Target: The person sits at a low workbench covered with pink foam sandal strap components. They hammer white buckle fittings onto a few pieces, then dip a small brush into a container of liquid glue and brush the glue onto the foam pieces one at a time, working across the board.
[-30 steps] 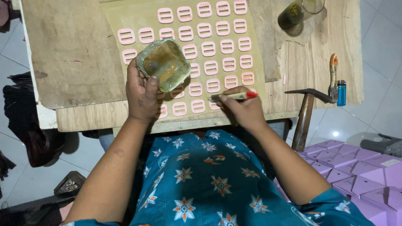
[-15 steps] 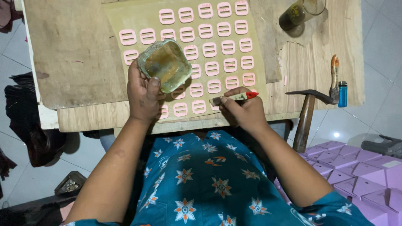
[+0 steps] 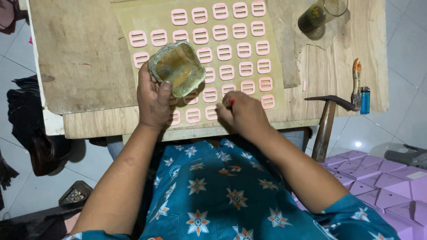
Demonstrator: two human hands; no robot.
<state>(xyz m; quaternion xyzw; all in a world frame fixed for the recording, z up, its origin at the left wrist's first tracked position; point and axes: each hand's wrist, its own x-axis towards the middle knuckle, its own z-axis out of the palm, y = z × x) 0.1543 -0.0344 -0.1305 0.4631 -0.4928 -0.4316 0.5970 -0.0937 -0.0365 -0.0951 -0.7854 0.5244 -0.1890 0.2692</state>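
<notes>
L hand [image 3: 153,95] gripping tilted jar [image 3: 177,69] over pink tiles [image 3: 227,49]; R hand [image 3: 242,113] pinching brush [image 3: 231,102]. Contents could be spilling if tipping further.

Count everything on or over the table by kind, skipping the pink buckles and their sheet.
Glass containers: 2, one in the left hand, one at the far corner.
Red-tipped pen: 1, in the right hand.
Hammer: 1
Blue lighter: 1
Orange-handled tool: 1
Total: 6
</notes>
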